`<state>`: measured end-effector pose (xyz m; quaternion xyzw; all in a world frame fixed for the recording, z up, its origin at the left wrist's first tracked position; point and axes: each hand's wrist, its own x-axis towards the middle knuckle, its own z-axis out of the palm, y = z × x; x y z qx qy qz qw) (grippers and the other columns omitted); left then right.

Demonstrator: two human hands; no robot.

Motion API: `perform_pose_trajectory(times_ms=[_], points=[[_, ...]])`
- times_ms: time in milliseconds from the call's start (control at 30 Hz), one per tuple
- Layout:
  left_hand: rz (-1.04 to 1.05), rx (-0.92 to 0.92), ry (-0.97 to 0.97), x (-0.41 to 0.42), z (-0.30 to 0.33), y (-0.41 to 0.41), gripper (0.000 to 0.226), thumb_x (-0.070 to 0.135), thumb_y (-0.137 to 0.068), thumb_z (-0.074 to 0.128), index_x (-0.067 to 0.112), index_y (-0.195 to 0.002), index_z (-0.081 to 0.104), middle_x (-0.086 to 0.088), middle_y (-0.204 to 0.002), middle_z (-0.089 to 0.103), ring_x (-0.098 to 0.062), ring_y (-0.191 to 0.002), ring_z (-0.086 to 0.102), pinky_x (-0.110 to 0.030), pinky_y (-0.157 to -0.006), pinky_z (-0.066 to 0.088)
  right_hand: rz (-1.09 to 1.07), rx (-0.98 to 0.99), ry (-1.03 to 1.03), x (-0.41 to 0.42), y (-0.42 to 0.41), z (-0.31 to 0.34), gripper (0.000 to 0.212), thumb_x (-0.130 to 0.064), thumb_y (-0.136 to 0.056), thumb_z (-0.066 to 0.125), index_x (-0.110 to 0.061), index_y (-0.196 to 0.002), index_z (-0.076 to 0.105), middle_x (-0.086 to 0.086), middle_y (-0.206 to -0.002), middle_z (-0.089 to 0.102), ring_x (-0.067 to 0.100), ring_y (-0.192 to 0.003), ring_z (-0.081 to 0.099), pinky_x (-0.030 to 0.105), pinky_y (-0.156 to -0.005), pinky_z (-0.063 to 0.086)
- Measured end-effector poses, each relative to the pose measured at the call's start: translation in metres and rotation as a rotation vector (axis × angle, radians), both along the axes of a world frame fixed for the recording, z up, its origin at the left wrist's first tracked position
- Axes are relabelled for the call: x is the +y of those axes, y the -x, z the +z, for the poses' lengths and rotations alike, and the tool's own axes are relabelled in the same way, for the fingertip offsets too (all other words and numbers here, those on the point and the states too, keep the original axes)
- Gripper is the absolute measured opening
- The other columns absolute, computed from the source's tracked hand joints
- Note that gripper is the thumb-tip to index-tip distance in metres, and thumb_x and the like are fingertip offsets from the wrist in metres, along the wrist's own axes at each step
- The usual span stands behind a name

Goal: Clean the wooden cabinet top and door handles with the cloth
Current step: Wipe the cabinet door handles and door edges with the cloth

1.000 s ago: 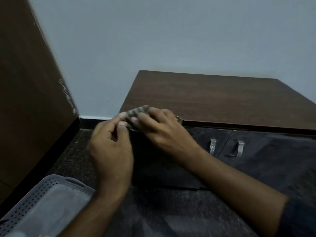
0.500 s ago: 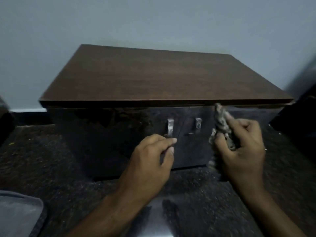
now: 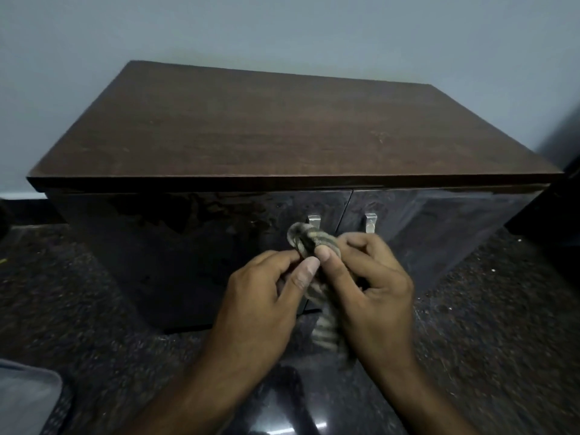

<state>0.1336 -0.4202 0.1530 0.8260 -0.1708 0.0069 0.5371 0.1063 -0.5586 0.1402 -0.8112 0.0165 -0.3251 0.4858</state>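
Observation:
A low cabinet with a brown wooden top and glossy dark doors stands against the wall. Two small metal handles sit side by side on the doors: the left handle and the right handle. A striped grey cloth is bunched just below the left handle and hides its lower part; a tail of it hangs down between my wrists. My left hand and my right hand both pinch the cloth in front of the left door.
The floor is dark speckled stone. A grey perforated basket shows at the bottom left corner. A pale wall rises behind the cabinet. A dark object stands at the right edge.
The cloth has moved left from the right door's edge to the left handle. My left hand has joined my right hand on it. The view has come closer to the cabinet.

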Motion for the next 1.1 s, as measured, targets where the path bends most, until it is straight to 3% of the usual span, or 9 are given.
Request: perform_pose_trajectory(times_ms=[133,233,333,533,633,767,867,933,1100], points=[[0.074,0.133,0.115,0.002,-0.003,-0.004,0.019,0.043,-0.078,0.070,0.028,-0.089,0.073,0.011,-0.079,0.073,-0.002,-0.074,0.068,-0.012,-0.062,0.049,0.167,0.136,-0.270,-0.004,0.006,-0.005,0.022,-0.020,-0.095,0.062,-0.013,-0.088,0.081,0.005,-0.100,0.070,0.020,-0.098,0.067,0.026,-0.083,0.054],[0.121,0.144,0.141,0.002,-0.002,-0.005,0.011,0.035,-0.075,0.079,0.026,-0.079,0.074,0.011,-0.073,0.073,-0.001,-0.068,0.067,-0.009,-0.059,0.048,0.234,0.184,-0.301,-0.014,0.008,-0.001,0.025,-0.017,-0.097,0.059,-0.010,-0.085,0.081,0.008,-0.095,0.074,0.021,-0.094,0.070,0.032,-0.084,0.056],[0.097,0.171,0.171,-0.002,0.001,-0.002,0.008,0.027,-0.077,0.078,0.022,-0.073,0.073,0.008,-0.068,0.071,0.000,-0.061,0.064,-0.010,-0.055,0.046,0.167,0.240,-0.443,-0.021,0.009,0.001,0.030,-0.024,-0.097,0.057,-0.008,-0.082,0.078,0.013,-0.082,0.076,0.027,-0.078,0.073,0.041,-0.073,0.058],[0.049,0.214,0.133,-0.004,0.002,-0.001,0.009,0.022,-0.072,0.069,0.016,-0.065,0.067,0.008,-0.051,0.057,0.004,-0.043,0.044,-0.009,-0.045,0.036,0.207,0.424,-0.526,-0.032,0.008,0.003,0.050,-0.048,-0.094,0.058,0.000,-0.092,0.072,0.026,-0.088,0.074,0.050,-0.087,0.070,0.064,-0.081,0.057],[0.091,0.218,0.090,-0.001,-0.001,-0.005,0.009,0.026,-0.068,0.070,0.018,-0.064,0.066,0.008,-0.053,0.058,0.002,-0.046,0.046,-0.010,-0.044,0.036,0.313,0.517,-0.700,-0.034,0.011,0.012,0.044,-0.032,-0.084,0.072,0.010,-0.096,0.071,0.031,-0.095,0.073,0.043,-0.085,0.072,0.047,-0.076,0.063],[0.035,0.267,-0.018,0.003,-0.007,-0.008,0.013,0.030,-0.070,0.076,0.020,-0.065,0.068,0.013,-0.050,0.055,0.002,-0.046,0.045,-0.012,-0.045,0.037,0.243,0.292,-0.776,-0.031,0.011,0.023,0.028,-0.016,-0.067,0.078,0.007,-0.083,0.075,0.028,-0.081,0.073,0.029,-0.066,0.069,0.032,-0.060,0.058],[-0.006,0.228,-0.023,0.003,-0.006,-0.008,0.011,0.038,-0.069,0.072,0.027,-0.069,0.072,0.014,-0.057,0.060,0.002,-0.049,0.048,-0.012,-0.048,0.038,0.261,0.236,-0.869,-0.021,0.008,0.019,0.032,-0.016,-0.070,0.075,0.010,-0.088,0.074,0.035,-0.092,0.069,0.034,-0.079,0.067,0.040,-0.077,0.056],[0.034,0.116,-0.072,0.003,-0.004,-0.009,0.005,0.028,-0.076,0.073,0.033,-0.076,0.074,0.013,-0.068,0.065,0.000,-0.058,0.057,-0.009,-0.054,0.041,0.281,0.171,-0.903,-0.016,0.006,0.014,0.029,-0.014,-0.076,0.073,0.009,-0.094,0.075,0.031,-0.102,0.068,0.033,-0.094,0.065,0.044,-0.092,0.050],[0.142,-0.105,-0.070,0.005,0.007,-0.009,0.015,0.020,-0.085,0.070,0.027,-0.096,0.077,0.016,-0.085,0.070,0.005,-0.079,0.064,-0.003,-0.067,0.044,-0.002,-0.062,-0.387,0.009,-0.012,-0.007,0.021,-0.014,-0.088,0.073,-0.010,-0.109,0.076,0.007,-0.111,0.061,0.010,-0.106,0.061,0.026,-0.092,0.049]])
